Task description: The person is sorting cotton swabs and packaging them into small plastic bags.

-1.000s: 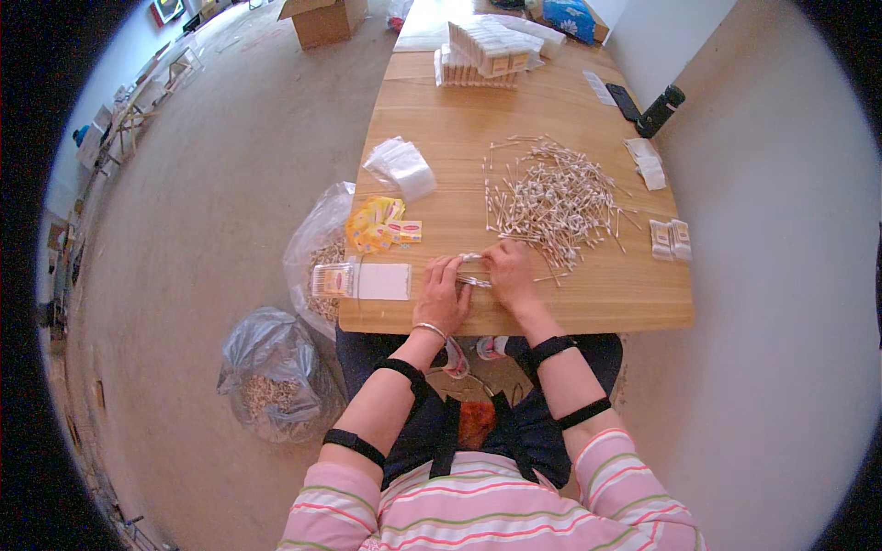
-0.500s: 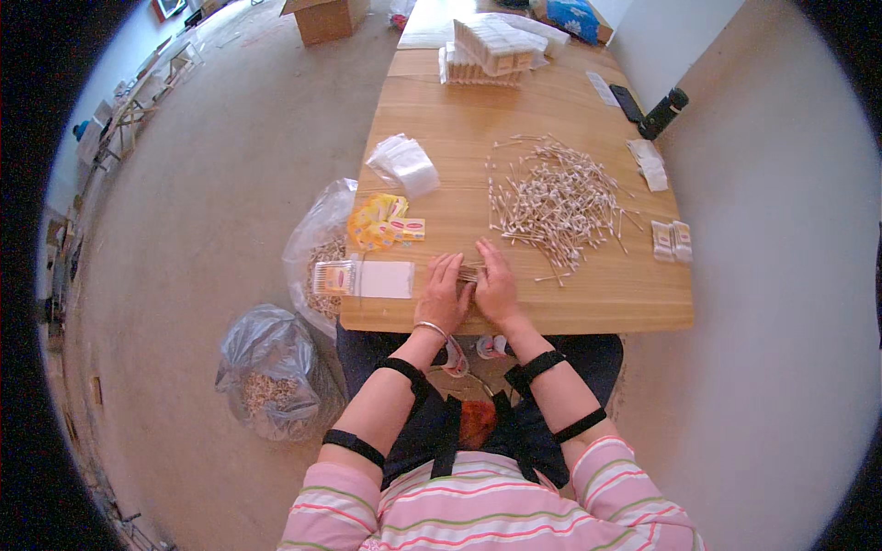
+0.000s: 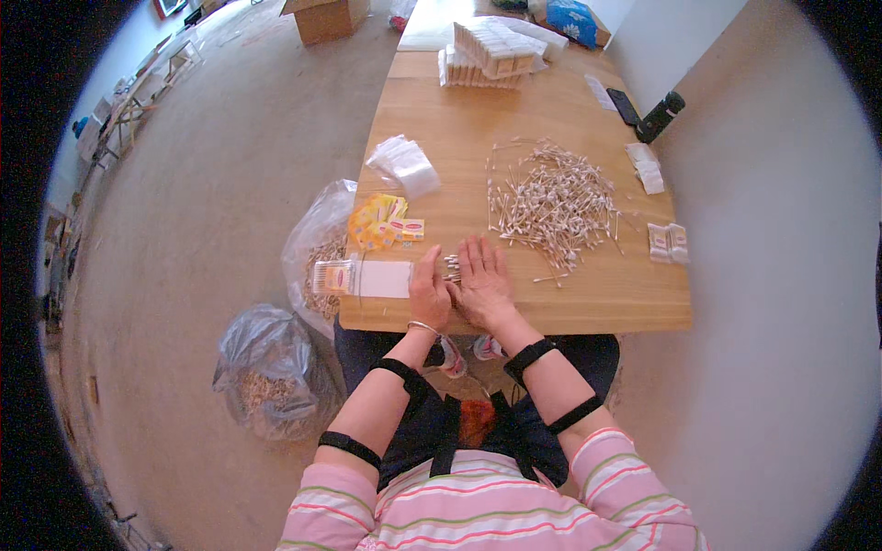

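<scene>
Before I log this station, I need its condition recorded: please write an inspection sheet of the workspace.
Surface: light wooden table, partly covered
Working items: small swab bunch; loose swab pile; yellow cards; clear plastic sleeves
Clutter: dark bottle, black phone by the right edge
Hands: left hand and right hand on either side of the bunch
Cables: nothing seen on the table
Surroundings: grey plastic bag, cardboard box left of the table

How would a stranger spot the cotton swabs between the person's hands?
Along the near edge of the wooden table, the left hand and right hand lie side by side. The small swab bunch shows between them. Unlike the scattered swab pile farther back, it is compact and partly covered.
</scene>
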